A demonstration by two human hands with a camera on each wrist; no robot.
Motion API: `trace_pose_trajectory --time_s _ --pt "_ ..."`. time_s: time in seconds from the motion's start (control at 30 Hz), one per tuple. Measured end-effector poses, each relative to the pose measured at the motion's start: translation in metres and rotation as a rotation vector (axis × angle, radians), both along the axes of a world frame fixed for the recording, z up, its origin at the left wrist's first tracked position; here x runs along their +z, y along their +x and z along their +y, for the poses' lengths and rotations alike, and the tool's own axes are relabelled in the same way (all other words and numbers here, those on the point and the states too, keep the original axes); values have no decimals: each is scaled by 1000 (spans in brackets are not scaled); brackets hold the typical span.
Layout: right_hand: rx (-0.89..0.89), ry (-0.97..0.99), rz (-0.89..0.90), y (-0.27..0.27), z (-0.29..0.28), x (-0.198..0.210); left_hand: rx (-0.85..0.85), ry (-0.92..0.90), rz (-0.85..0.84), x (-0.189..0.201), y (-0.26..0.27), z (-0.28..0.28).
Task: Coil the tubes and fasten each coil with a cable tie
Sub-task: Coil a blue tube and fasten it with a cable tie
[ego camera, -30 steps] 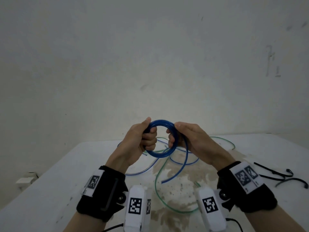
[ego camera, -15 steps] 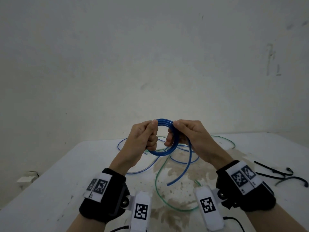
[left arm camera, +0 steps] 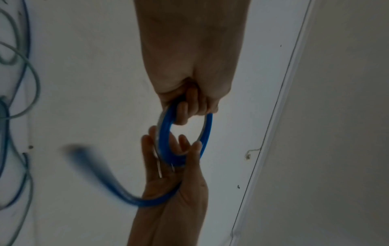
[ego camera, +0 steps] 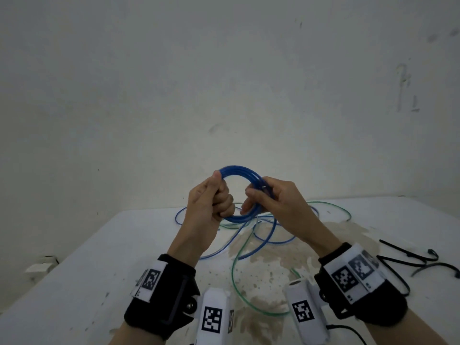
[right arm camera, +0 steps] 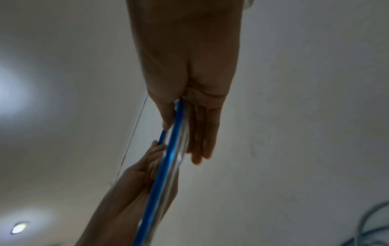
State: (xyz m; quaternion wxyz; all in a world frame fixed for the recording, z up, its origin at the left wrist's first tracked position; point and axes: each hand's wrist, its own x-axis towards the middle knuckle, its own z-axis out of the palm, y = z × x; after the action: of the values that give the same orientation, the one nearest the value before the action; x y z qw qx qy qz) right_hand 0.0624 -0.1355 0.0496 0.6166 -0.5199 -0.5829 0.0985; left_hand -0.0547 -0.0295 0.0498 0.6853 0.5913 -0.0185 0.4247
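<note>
Two hands hold one blue coil (ego camera: 242,192) in the air above the white surface (ego camera: 74,282), between the person and the wall. On the left, the left hand (ego camera: 207,207) has its fingers (left arm camera: 190,106) curled tight round the coil's left side, thumb laid over the top. On the right, the right hand (ego camera: 276,202) pinches the opposite side, its thumb on the near face and its long fingers (right arm camera: 202,133) lying nearly straight along the far face. From there a short loose tail (ego camera: 258,245) hangs down, blurred in the left wrist view. The tube looks light, smooth and springy: I judge that the turns will spread open if either grip loosens, so it is best held across all turns at once, at one spot on the ring, leaving a free stretch for a tie. Under the hands lie more tubes, a blue tube (ego camera: 196,212) and a green tube (ego camera: 236,282), loose and tangled. Further right lie black cable ties (ego camera: 410,257), well apart from the hands. The surface carries a brown stain (ego camera: 271,275) in its middle. Behind it stands a plain pale wall (ego camera: 224,83) with a few scuffs, and the right wrist view shows a ceiling light (right arm camera: 19,227).
</note>
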Motion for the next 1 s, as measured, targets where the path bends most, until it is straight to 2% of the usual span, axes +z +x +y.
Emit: trace_pose_trajectory --time_s 0.13,0.3,0.4,0.57,0.9,1.0 --pt "105 -45 208 -2 -2 -10 -18 -93 -67 0 0 5" --pt "123 10 255 -3 5 -12 -120 -247 -144 -12 4 4" --pt "193 19 434 -11 12 -16 -113 -316 -197 -19 10 2" --pt "234 63 620 -16 18 -24 -64 -273 -181 -21 12 -4" --pt "173 81 358 -17 16 -34 58 -295 -203 -23 11 -4" --pt "105 75 238 -18 16 -33 80 -280 -182 -27 12 -7"
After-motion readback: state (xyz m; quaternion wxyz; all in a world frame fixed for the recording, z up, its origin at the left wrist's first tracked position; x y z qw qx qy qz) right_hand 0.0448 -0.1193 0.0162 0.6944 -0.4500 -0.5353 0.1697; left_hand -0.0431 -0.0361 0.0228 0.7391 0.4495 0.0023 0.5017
